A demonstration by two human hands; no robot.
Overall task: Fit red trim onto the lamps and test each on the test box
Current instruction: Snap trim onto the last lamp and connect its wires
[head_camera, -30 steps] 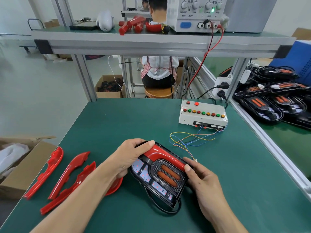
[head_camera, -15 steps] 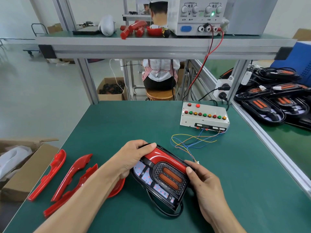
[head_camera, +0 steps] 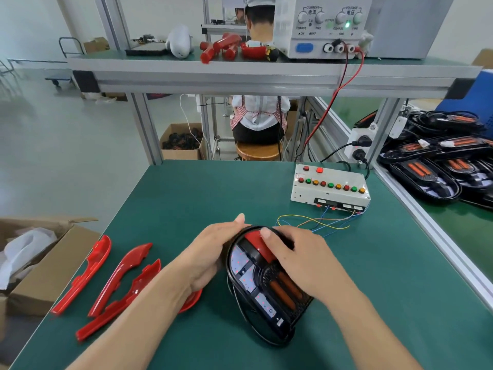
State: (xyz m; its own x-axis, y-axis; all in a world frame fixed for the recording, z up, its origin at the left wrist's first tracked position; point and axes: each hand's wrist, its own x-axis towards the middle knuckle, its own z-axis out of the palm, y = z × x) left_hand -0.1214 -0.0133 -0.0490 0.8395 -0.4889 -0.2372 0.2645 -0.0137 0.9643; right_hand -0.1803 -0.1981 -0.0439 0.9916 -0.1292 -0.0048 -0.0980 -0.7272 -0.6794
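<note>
Now I steady the lamp [head_camera: 266, 284] in my curled left hand [head_camera: 213, 252] while my right hand [head_camera: 298, 260], fingers bent over it, presses the red trim [head_camera: 254, 240] evenly down.

A lamp [head_camera: 266, 284] lies on the desk [head_camera: 373, 276] at front centre, between the left hand [head_camera: 210, 252] and the right hand [head_camera: 301, 260]. Loose trim pieces [head_camera: 117, 279] lie left of it, with a carton [head_camera: 40, 263] off the desk's left edge. The test box [head_camera: 330, 188] sits behind and right, its wires [head_camera: 317, 222] running toward the lamp; more lamps [head_camera: 437, 166] are stacked far right, and a power supply [head_camera: 325, 25] stands on the shelf [head_camera: 240, 73] above.
</note>
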